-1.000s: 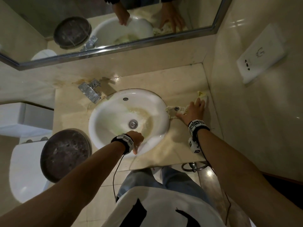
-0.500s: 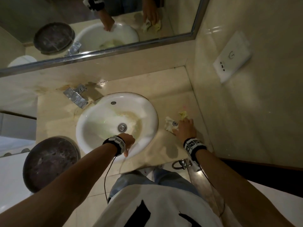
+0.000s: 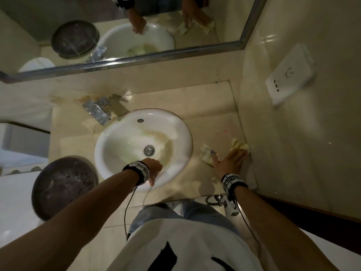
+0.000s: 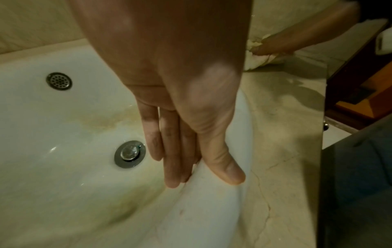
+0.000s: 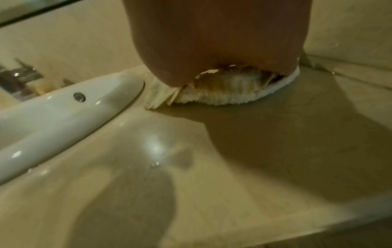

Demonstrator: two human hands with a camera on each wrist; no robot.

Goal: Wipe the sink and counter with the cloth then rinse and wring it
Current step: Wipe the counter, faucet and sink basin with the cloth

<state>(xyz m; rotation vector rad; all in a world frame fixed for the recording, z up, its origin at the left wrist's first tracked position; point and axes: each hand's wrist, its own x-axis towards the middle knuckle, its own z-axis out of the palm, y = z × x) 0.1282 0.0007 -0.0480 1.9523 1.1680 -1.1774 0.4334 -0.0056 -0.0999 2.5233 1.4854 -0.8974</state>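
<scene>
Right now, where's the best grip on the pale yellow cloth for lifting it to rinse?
Pinch the pale yellow cloth at the bunched end nearest the white sink, from above. That end is free; the right hand presses the rest flat.

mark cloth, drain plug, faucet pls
cloth [image 3: 207,155]: head view, on the crumpled pale fold left of the right hand [image 3: 230,163].
drain plug [image 4: 129,154]: left wrist view, on its metal cap.
faucet [image 3: 96,112]: head view, on the spout's top face.

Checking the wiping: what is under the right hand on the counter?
A pale yellow-white cloth lies under the right hand, pressed onto the beige stone counter. Its middle and the counter beneath are covered.
</scene>
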